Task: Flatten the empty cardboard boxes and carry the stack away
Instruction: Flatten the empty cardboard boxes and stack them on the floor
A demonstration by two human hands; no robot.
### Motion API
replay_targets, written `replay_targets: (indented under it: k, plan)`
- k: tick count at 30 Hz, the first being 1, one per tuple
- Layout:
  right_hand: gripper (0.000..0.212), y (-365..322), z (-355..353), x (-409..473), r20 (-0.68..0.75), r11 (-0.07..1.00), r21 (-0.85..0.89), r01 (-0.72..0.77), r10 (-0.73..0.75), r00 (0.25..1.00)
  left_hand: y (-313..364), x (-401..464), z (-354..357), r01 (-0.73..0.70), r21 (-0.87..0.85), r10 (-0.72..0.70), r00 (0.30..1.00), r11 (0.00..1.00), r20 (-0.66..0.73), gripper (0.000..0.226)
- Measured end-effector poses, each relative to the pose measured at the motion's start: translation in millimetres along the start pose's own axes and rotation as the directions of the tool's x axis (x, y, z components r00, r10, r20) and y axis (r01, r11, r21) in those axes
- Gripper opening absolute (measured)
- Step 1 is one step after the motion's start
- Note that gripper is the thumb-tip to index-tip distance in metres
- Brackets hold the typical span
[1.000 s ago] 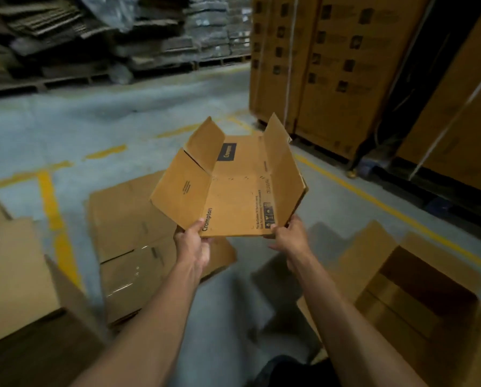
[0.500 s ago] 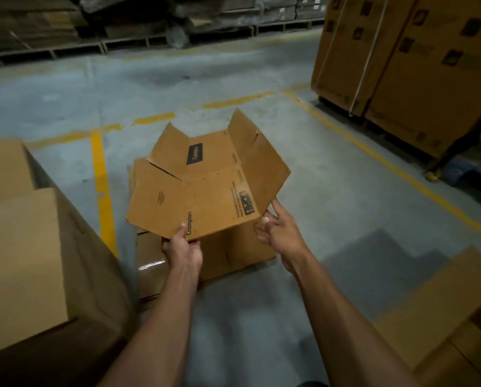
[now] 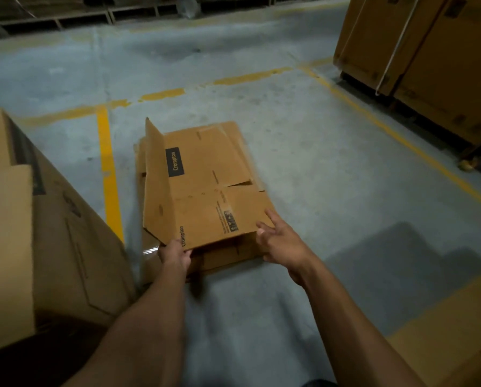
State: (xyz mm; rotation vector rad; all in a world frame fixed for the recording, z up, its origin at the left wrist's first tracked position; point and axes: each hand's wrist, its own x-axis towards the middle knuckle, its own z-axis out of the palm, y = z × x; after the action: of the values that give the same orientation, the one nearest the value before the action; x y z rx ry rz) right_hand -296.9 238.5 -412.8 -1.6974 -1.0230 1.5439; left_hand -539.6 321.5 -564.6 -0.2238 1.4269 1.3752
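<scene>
A flattened brown Crompton box lies low over a stack of flattened cardboard on the grey floor, its left flap still standing up. My left hand pinches the box's near edge by the printed name. My right hand is beside the near right corner, fingers spread and touching the edge, holding nothing.
A large open carton stands at my left, close to the stack. Another open carton sits at the lower right. Strapped tall cartons on a pallet fill the far right. Yellow floor lines run past the stack.
The box has come down from chest height onto the stack and spread flatter. My right hand has let go of its edge and opened. The view tilted down toward the floor.
</scene>
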Motion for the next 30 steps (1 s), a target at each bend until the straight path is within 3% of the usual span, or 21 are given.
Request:
replay_targets:
  k: [5,10,13,19,22,25,27,30]
  plan:
    - [0.064,0.5,-3.2,1.9,-0.057,0.999,-0.045,-0.003,0.000,0.998,8.8,6.3,-8.3,-0.025,0.110,0.028,0.999,0.994,-0.025,0.042]
    - [0.065,-12.1,3.7,-1.3,-0.053,0.997,-0.077,0.016,-0.021,0.998,-3.4,32.2,-27.0,0.156,0.419,-0.141,0.988,0.894,-0.066,0.050]
    - [0.066,-24.3,7.2,-6.7,-0.050,0.994,-0.106,0.037,-0.042,0.998,-11.1,1.7,-25.0,0.205,0.434,-0.200,0.978,0.877,-0.057,0.043]
    - [0.066,-34.4,8.9,-32.5,-0.077,0.970,-0.227,0.090,-0.110,0.991,-34.4,4.8,-10.8,0.107,0.618,-0.119,0.993,0.779,-0.022,0.038]
    - [0.062,-37.6,4.5,-51.4,-0.131,0.943,-0.317,0.107,-0.155,0.979,-40.3,-39.2,8.9,0.030,0.691,-0.113,0.991,0.723,0.075,0.029]
    - [0.060,-44.8,-5.1,-78.6,-0.146,0.905,-0.400,0.141,-0.215,0.966,-45.3,-91.9,36.4,-0.061,0.719,-0.152,0.962,0.693,0.228,0.034]
    - [0.059,-50.0,-16.0,-103.2,-0.155,0.852,-0.504,0.145,-0.255,0.955,-48.4,-142.0,53.1,-0.096,0.709,-0.218,0.915,0.699,0.339,0.035]
    - [0.057,-50.1,-41.5,-148.4,-0.220,0.806,-0.580,0.118,-0.295,0.930,-50.4,-226.2,76.2,-0.182,0.681,-0.309,0.788,0.709,0.533,0.020]
